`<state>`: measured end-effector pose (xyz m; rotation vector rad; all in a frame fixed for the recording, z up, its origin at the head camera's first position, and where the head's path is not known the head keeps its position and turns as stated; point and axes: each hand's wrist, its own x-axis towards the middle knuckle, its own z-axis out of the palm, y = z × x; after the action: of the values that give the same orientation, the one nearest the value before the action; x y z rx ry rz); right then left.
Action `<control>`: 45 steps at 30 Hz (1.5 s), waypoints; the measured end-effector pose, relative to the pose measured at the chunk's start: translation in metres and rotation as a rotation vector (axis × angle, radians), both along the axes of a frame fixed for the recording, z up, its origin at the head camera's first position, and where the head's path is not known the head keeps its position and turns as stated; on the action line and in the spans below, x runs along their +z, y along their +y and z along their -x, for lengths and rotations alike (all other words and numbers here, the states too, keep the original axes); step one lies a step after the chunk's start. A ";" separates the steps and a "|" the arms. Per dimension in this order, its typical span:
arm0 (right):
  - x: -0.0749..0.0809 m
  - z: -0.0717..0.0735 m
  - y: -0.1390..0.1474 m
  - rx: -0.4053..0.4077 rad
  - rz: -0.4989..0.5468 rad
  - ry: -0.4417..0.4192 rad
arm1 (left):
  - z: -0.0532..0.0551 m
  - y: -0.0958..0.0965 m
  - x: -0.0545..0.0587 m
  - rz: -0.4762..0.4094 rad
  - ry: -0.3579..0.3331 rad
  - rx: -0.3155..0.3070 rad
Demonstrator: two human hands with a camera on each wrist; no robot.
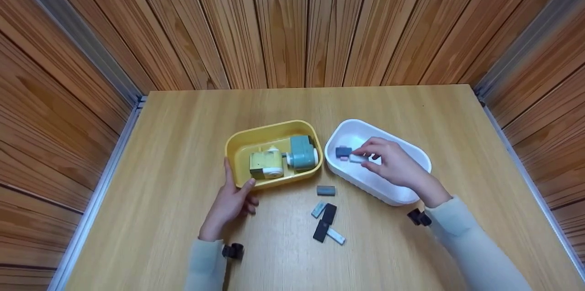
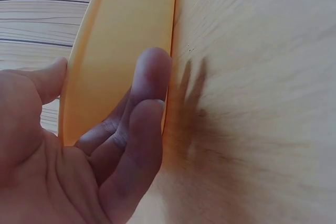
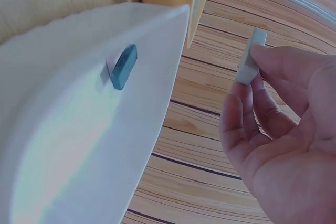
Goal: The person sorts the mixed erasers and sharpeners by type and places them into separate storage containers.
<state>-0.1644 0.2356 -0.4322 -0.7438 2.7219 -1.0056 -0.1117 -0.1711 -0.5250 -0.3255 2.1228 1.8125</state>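
My right hand point(image 1: 388, 163) pinches a small white rectangular block point(image 3: 251, 59) between thumb and fingers, above the white plastic bin point(image 1: 422, 163). Inside that bin lies a dark blue-grey block point(image 3: 124, 67), with a small pink piece point(image 1: 343, 159) partly hidden beside it. At the near left corner of a yellow bin point(image 1: 274, 129), my left hand point(image 1: 228, 204) grips the wall. Its thumb is at the rim and its other fingers lie along the outside. Two toy-like pieces sit in the yellow bin, one yellow-green with white round parts point(image 1: 266, 161), one teal point(image 1: 301, 151).
On the table in front of the bins lie a grey block point(image 1: 326, 190), a small teal-grey block point(image 1: 319, 209), two black blocks point(image 1: 329, 213) and a light block point(image 1: 336, 236). The bins stand close together. Wood-grain panels point(image 1: 283, 26) enclose the table's back and sides.
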 end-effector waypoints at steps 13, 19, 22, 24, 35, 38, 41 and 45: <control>0.004 0.025 -0.001 -0.001 -0.067 -0.059 | 0.001 0.000 0.000 0.024 0.004 -0.016; 0.004 0.036 -0.001 -0.007 -0.084 -0.063 | 0.000 0.001 0.001 0.046 0.019 -0.014; 0.002 0.042 -0.001 -0.010 -0.086 -0.070 | 0.000 0.001 0.001 0.046 0.017 -0.017; -0.001 0.046 -0.001 -0.011 -0.083 -0.071 | 0.000 0.001 0.001 0.043 0.011 -0.018; -0.018 0.069 -0.004 -0.040 -0.060 -0.113 | 0.000 0.000 0.000 0.034 0.023 -0.024; -0.025 0.075 -0.005 -0.041 -0.044 -0.125 | 0.001 0.000 0.001 0.034 0.016 -0.026; -0.031 0.080 -0.006 -0.038 -0.020 -0.140 | 0.001 0.000 0.001 0.040 0.021 -0.025; -0.041 0.085 -0.007 -0.041 -0.003 -0.163 | 0.000 0.000 0.001 0.055 0.052 -0.032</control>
<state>-0.2493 0.2282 -0.4731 -0.5810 2.6080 -1.0219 -0.1122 -0.1711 -0.5243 -0.2583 2.2038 1.7655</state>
